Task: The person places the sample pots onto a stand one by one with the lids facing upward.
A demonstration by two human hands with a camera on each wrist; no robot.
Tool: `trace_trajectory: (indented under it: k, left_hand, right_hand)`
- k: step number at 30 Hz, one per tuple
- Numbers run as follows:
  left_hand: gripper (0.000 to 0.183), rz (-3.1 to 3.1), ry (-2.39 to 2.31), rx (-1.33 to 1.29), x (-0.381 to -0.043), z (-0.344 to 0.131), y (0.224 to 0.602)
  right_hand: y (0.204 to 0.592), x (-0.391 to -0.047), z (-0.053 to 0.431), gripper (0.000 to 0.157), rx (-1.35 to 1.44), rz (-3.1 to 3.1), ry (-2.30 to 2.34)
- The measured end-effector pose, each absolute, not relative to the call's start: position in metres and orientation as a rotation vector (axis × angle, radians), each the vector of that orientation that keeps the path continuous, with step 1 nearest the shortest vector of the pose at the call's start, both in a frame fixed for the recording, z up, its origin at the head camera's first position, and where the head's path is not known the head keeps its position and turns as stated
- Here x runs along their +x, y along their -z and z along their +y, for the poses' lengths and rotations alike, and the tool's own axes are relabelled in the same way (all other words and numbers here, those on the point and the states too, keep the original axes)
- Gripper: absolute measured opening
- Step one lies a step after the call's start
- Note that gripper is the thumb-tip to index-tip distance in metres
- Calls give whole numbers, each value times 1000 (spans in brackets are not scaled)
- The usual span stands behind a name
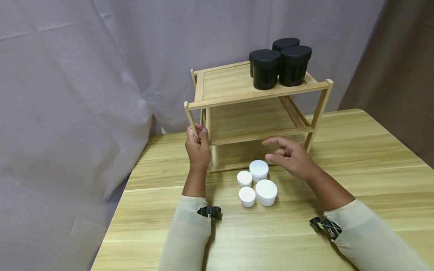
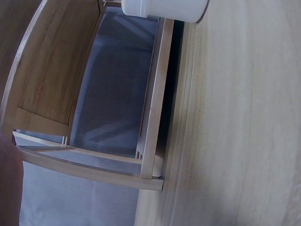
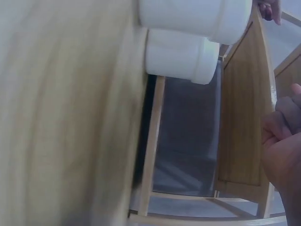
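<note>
My left hand [image 1: 199,151] grips the front left post of a wooden tiered shelf [image 1: 225,82], its thumb on the near side. In the left wrist view only a dark bit of that hand [image 2: 9,183] shows at the left edge. In front of the middle tier, my right hand [image 1: 292,156] hovers with nothing in it; the index finger and thumb reach left, while the other fingers curl loosely. Just left of and below it, several white lidded jars stand grouped on the table: two larger, one of them a larger jar [image 1: 266,192], and two smaller, including a small jar [image 1: 246,196].
Several black lidded containers [image 1: 265,69] stand together on the right of the shelf's top tier. The wooden table [image 1: 152,226] extends around the shelf, with its right edge sloping away. A grey curtain [image 1: 84,94] hangs behind and to the left.
</note>
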State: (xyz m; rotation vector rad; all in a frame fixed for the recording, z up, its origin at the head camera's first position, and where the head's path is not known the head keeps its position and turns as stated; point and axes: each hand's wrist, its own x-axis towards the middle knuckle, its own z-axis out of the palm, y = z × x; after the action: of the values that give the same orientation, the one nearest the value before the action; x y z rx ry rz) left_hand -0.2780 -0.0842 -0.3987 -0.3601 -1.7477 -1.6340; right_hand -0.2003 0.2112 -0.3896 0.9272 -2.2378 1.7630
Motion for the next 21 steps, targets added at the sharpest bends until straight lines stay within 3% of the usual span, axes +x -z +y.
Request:
trace_trajectory:
  k: [8,21]
  left_hand:
    - [17,-1752,1637,-366,-277,-87,397]
    - [20,-1754,1623,-342,-279,-86,397]
  right_hand:
    - [399,-207,214,38,911,-2310,-1799]
    - [416,-221,228,24,633,-2432,-1964]
